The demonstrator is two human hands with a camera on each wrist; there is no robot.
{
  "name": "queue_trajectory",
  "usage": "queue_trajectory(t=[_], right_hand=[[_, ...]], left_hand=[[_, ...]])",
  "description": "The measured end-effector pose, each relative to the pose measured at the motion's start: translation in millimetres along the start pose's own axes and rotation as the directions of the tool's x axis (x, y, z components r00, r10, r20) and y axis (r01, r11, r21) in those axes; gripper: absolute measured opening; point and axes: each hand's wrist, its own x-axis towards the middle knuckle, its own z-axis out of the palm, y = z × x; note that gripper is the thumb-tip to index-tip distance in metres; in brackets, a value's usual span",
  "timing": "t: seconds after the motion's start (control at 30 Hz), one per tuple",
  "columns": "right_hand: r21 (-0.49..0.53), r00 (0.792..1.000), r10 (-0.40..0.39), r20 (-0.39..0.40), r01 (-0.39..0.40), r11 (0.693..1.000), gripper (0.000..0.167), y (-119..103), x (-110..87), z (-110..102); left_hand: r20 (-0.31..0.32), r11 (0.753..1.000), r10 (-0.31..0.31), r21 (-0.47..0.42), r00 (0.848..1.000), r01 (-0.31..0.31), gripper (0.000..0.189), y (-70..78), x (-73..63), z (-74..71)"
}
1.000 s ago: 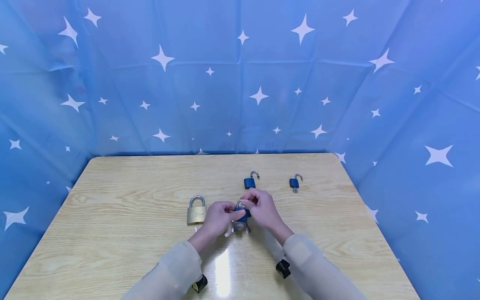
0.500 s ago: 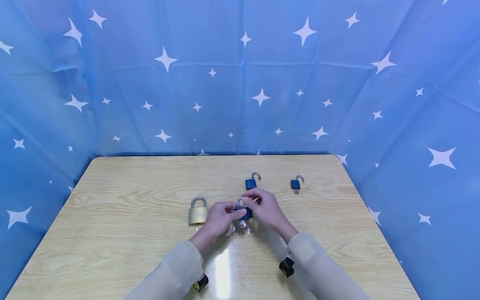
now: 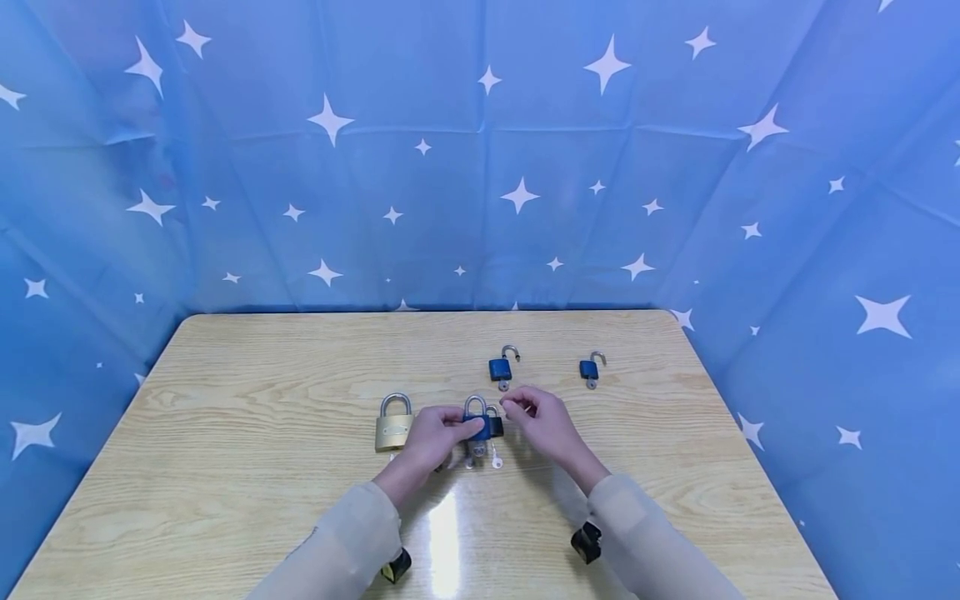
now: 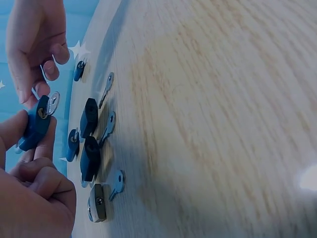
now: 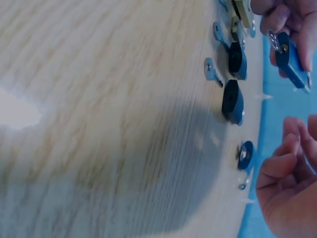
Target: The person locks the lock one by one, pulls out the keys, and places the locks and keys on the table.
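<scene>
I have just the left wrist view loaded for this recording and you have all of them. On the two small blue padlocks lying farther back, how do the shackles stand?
Observer: The head view settles it: the blue padlock nearer the middle and the blue padlock farther right both have their shackles swung open.
Operator: Noted. My angle mostly hides the shackle of the padlock held by the left hand. Which way does it point?
Observer: In the head view, the shackle of the held padlock points away from the person, toward the far edge of the table, showing beyond the thumb of the left hand.
</scene>
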Motion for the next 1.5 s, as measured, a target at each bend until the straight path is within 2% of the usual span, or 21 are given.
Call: queue_trajectory(t=[0.3,0.63,0.9,1.07,1.27,1.5], right_hand=[[-0.018,1.0,0.025,0.001,-0.025,1.0,0.015,13.5,-5.8,-6.8],[-0.05,0.999,0.053,0.0,-0.053,0.997,0.016,25.2,-13.8,-18.5],[-0.057,0.998,0.069,0.003,-0.069,0.996,0.015,31.9,-20.1,-25.2],[-0.014,0.997,0.079,0.015,-0.079,0.997,0.014,34.7,-25.1,-24.6],[0.082,0.995,0.097,0.038,-0.1,0.992,0.015,37.3,-31.4,-17.2],[0.21,0.983,0.18,-0.025,-0.171,0.963,0.016,36.8,-34.3,-9.6]], left_hand=[[0.012,1.0,-0.001,0.02,1.0,0.001,0.035,2.1,2.2,7.1],[0.044,1.0,-0.023,0.018,0.999,0.023,0.033,13.2,10.1,24.7],[0.068,0.999,-0.037,0.004,0.997,0.037,0.026,16.6,19.0,38.3],[0.07,1.0,-0.01,0.022,0.998,0.009,0.026,18.2,25.6,43.9],[0.057,1.0,0.004,-0.005,0.998,-0.004,0.022,20.1,29.7,49.9],[0.041,0.998,-0.007,-0.056,0.999,0.009,0.022,22.0,30.3,55.9]])
